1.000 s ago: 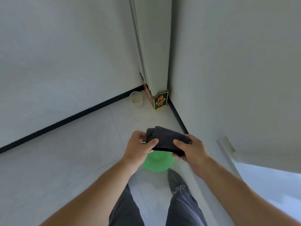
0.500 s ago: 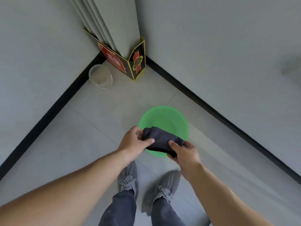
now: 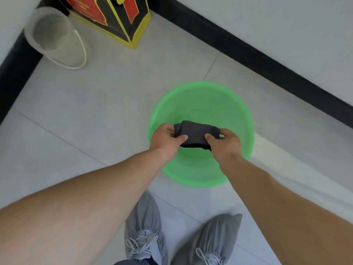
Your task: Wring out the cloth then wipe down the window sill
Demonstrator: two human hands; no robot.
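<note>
A folded dark grey cloth (image 3: 196,133) is stretched between the two hands, held level in the air. The left hand (image 3: 165,139) grips its left end, thumb pressed on the near face and fingers curled round the far edge. The right hand (image 3: 225,143) grips the other end the same way. The two thumbs lie close together on the cloth, and a short stretch of fabric shows between them. The lower fold of the cloth hangs a little under the thumbs. Directly below the grip sits a round green basin (image 3: 200,100) on the floor, and both hands and the cloth fall within its rim as seen from above. Whether the basin holds water cannot be told. The floor (image 3: 95,111) is of pale grey tiles with thin joints. Beyond the grip and to its left, a clear plastic tub (image 3: 55,37) lies against the corner. Just beside the tub stands a black, red and yellow box (image 3: 118,16). A black skirting board (image 3: 248,54) runs along the foot of a pale wall (image 3: 286,25) beyond and to the right of the hands. On the near side of the grip, two grey laced shoes (image 3: 143,226) stand on the tiles, just short of the basin.
</note>
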